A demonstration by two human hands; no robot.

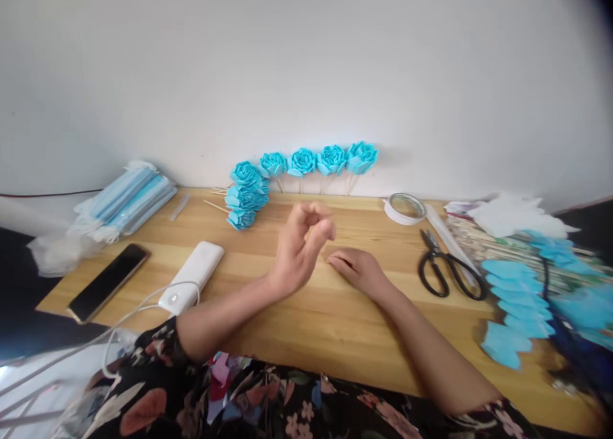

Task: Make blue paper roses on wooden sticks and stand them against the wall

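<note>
We hold the left hand (301, 250) raised above the wooden table (297, 327), half-open and empty, fingers curled toward the thumb. We rest the right hand (357, 269) on the tabletop, fingers drawn together; we cannot tell whether it grips anything. We locate four blue paper roses (302, 161) against the wall (306, 62), with further blue roses (245, 196) stacked at their left. Black-handled scissors (435, 254) lie near the tape roll (406, 209).

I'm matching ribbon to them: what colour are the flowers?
Bright turquoise blue; the head view shows the flowers best.
</note>
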